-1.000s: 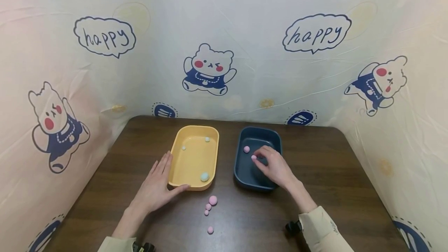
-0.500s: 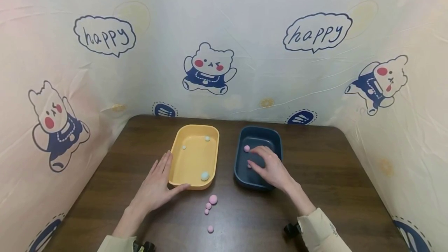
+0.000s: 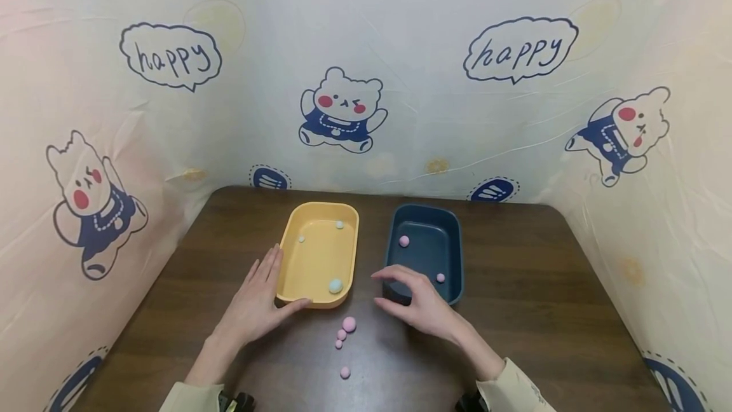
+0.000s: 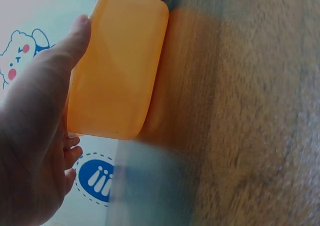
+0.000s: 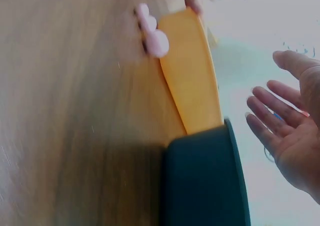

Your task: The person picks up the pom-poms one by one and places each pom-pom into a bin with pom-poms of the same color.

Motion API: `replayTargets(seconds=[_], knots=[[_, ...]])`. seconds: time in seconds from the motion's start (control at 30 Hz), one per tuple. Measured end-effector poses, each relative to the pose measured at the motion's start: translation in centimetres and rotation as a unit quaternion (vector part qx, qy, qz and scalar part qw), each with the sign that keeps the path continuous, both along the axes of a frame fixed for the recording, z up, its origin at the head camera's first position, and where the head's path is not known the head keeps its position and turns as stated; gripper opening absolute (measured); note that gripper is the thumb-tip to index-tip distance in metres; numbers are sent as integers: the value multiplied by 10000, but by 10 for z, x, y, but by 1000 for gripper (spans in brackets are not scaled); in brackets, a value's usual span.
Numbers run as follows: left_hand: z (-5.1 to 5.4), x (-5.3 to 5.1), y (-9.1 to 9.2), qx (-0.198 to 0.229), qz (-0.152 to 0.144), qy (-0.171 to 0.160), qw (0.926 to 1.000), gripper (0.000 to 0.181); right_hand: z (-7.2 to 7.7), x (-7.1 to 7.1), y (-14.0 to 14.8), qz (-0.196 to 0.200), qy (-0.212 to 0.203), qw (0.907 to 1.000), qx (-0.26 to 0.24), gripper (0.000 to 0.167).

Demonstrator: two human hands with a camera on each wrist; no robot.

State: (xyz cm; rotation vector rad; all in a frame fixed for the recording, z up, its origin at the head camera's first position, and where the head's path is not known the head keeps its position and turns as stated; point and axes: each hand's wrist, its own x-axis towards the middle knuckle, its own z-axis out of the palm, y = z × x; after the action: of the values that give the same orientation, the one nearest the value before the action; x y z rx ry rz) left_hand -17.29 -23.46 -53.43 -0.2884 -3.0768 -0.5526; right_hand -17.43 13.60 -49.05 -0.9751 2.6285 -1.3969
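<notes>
My left hand (image 3: 251, 310) rests against the left side and near corner of a yellow tray (image 3: 317, 259), fingers straight and thumb along its front rim. Three pale green balls lie in that tray, the largest green ball (image 3: 335, 286) near the front. To the right stands a dark blue tray (image 3: 431, 240) with one pink ball (image 3: 404, 241) at its left and another pink ball (image 3: 440, 278) toward its near right. Above the blue tray's near left corner is my right hand (image 3: 423, 304), thumb and fingers apart, holding nothing. It hides part of the rim.
On the brown table (image 3: 515, 272), several pink balls lie in front of the trays. A large pink ball (image 3: 349, 324) and two smaller ones form a row; a single pink ball (image 3: 345, 372) lies nearer. A printed curtain (image 3: 434, 113) surrounds the table's back and sides.
My right hand has let go of a pink ball inside the blue tray, and that ball now lies near the right side. The hand has moved left and nearer. My left hand stays put.
</notes>
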Motion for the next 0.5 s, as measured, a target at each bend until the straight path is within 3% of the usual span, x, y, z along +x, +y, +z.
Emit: replayTargets(seconds=[0.3,0.5], knots=[[0,1,-1,25,2,15,10000,134,-10,16,-18,694,-245,9971,-192,38],[1,1,-1,34,-4,77,10000,133,-22,24,-24,904,-728,9931,-162,39]])
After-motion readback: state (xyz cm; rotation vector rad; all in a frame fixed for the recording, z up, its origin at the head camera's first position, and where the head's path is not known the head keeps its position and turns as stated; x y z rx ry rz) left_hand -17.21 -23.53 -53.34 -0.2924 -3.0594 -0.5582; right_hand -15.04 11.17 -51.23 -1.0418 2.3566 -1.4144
